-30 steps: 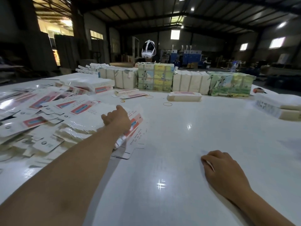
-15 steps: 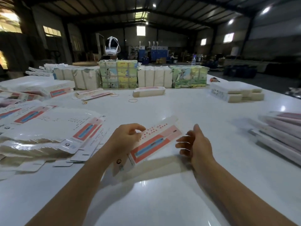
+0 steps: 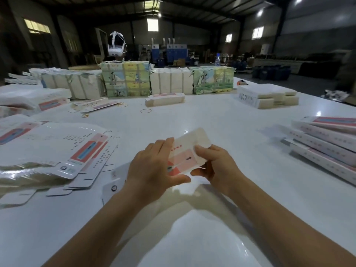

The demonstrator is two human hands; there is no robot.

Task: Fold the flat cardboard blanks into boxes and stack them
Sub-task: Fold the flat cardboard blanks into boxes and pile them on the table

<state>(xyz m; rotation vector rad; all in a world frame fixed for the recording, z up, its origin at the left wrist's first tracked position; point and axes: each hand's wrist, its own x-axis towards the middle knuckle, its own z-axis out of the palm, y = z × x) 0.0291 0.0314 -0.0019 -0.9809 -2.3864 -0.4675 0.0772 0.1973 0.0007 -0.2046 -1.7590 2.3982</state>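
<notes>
Head cam: blank lengthwise away btwn hands.

Dim warehouse hall, dark truss roof, small bright windows, blue lockers behind.

Single head-worn wide-angle view, looking forward and down across white table, hall beyond

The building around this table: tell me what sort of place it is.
Probably a packing workshop in a warehouse: a bare metal roof, strapped bundles of printed card along the white table, and a heap of flat box blanks.
</notes>
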